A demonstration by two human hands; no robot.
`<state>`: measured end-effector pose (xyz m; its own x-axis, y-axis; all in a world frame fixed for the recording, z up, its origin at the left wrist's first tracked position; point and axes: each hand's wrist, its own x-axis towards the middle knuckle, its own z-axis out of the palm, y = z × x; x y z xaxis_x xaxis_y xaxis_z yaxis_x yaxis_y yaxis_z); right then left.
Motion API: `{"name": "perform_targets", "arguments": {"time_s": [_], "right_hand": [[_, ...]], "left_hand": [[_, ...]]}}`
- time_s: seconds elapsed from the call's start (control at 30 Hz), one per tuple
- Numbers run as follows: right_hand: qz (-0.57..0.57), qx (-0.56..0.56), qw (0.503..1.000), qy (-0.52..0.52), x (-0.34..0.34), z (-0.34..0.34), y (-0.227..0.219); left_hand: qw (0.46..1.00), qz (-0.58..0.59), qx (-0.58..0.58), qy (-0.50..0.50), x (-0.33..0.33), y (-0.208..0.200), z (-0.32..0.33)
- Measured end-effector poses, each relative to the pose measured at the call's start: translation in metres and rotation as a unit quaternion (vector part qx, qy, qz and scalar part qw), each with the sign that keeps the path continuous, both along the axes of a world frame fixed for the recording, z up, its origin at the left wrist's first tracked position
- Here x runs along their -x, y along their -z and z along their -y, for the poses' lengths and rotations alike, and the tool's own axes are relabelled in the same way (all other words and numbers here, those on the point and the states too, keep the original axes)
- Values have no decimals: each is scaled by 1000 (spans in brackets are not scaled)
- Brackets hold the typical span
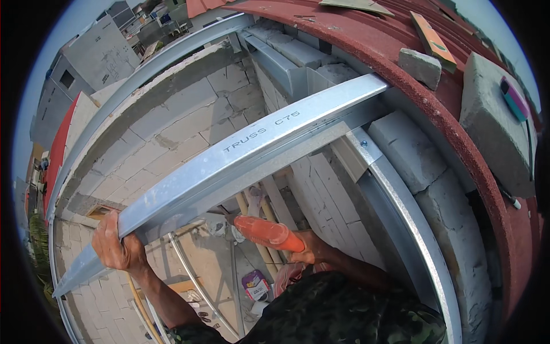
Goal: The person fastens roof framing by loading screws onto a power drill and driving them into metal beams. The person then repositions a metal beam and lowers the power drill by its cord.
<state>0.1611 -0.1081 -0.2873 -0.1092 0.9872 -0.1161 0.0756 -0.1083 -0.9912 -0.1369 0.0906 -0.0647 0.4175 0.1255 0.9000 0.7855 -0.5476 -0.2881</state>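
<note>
A long galvanized steel truss channel [246,146] runs slantwise across the view, from the lower left up to the red roof edge. My left hand [118,243] is closed around the channel near its lower left end, fingers over the top face. Below the channel's middle, my right hand [312,246] is wrapped round the handle of an orange-red power drill [266,232]. The drill's nose points left and upward, near the channel's underside. I cannot tell whether its tip touches the steel.
Another steel channel [401,215] curves down the right, with a screw [364,143] at its joint. Grey blocks [408,150] line the wall. On the red roof [366,28] lie a spirit level [433,41] and loose blocks. Far below is a floor with a purple bag [255,285].
</note>
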Motion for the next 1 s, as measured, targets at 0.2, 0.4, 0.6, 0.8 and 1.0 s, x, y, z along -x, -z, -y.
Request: {"name": "perform_targets", "arguments": {"time_s": [0.2,0.4,0.6,0.8,1.0], "right_hand": [[-13,-11,1000,0,-1,5,-4],[18,-29,999,-14,3,1,0],[2,-18,1000,2,24,-8,10],[-57,70,996,-18,27,-1,7],[-32,35,998,-35,60,3,2]], "left_hand": [[1000,3,5,-11,9,2,4],[1000,-4,2,-15,7,-1,7],[997,21,76,-16,2,-8,14],[998,53,23,19,16,-6,24],[994,100,2,-47,36,8,28]]}}
